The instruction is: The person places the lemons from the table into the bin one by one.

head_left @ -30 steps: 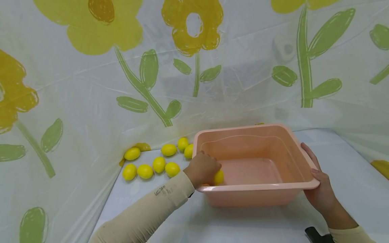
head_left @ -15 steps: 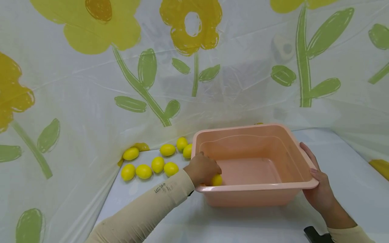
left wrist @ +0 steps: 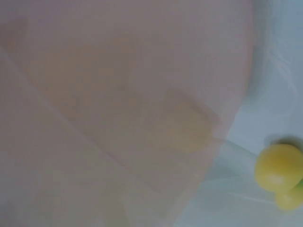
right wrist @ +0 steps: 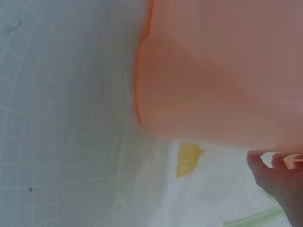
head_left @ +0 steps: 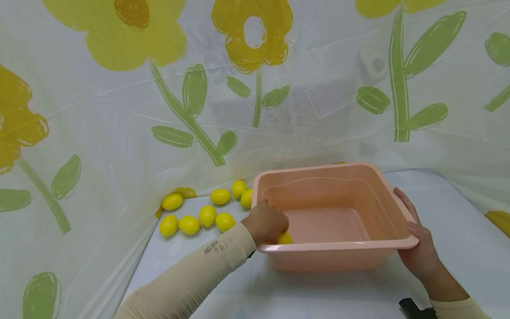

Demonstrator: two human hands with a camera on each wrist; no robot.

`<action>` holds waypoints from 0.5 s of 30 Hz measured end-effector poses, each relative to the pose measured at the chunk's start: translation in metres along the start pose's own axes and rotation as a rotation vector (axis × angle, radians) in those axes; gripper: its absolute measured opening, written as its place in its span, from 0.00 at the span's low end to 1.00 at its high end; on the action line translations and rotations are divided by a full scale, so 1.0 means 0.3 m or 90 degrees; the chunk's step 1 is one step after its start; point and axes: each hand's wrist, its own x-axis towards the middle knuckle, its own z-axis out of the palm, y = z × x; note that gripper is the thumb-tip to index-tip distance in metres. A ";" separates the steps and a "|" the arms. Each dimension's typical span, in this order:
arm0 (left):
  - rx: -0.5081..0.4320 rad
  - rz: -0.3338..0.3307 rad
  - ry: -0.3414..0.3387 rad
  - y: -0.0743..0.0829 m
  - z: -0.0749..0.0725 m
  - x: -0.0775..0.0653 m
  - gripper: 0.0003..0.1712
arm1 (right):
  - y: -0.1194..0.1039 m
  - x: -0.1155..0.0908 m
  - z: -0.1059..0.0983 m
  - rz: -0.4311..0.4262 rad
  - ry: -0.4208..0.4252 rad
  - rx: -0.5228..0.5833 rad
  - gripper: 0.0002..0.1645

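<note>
In the head view a pink plastic basin [head_left: 318, 257] sits on the white table, its opening tipped toward me. My left hand [head_left: 266, 221] reaches over its near left corner, fingers bent down inside around a yellow lemon [head_left: 284, 238]; the fingertips are hidden. My right hand [head_left: 420, 248] grips the basin's right rim, thumb on top and fingers along the outer side. In the left wrist view, the blurred pink wall [left wrist: 118, 165] fills most of the picture. The right wrist view has the basin's outside [right wrist: 213, 94] and my right fingers [right wrist: 265, 172] at its rim.
Several loose lemons [head_left: 189, 225] lie left of the basin, one [head_left: 246, 198] partly behind its rim. A white sheet with printed flowers [head_left: 318, 110] hangs behind the table. A black object [head_left: 416, 309] shows beside my right sleeve.
The lemon at my left fingers sits slightly lower in the basin than a second ago. My left hand has barely shifted. The right hand and basin stay put.
</note>
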 end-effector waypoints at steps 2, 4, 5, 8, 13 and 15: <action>0.000 0.003 0.028 -0.004 0.008 0.002 0.08 | -0.003 -0.001 0.005 -0.003 -0.008 0.005 0.35; 0.003 0.011 0.078 -0.008 0.018 0.002 0.13 | -0.004 0.000 0.010 -0.007 -0.017 0.010 0.35; 0.002 0.017 0.109 -0.011 0.021 0.003 0.15 | -0.004 0.001 0.012 -0.008 -0.019 0.012 0.35; -0.012 0.033 0.211 -0.022 0.030 0.004 0.14 | 0.000 0.007 0.015 -0.004 -0.014 0.010 0.35; -0.090 0.031 0.359 -0.032 0.026 0.007 0.12 | 0.014 0.012 0.001 0.024 0.018 -0.002 0.36; -0.125 0.025 0.418 -0.033 0.022 0.008 0.11 | 0.020 0.011 -0.010 0.035 0.030 -0.004 0.36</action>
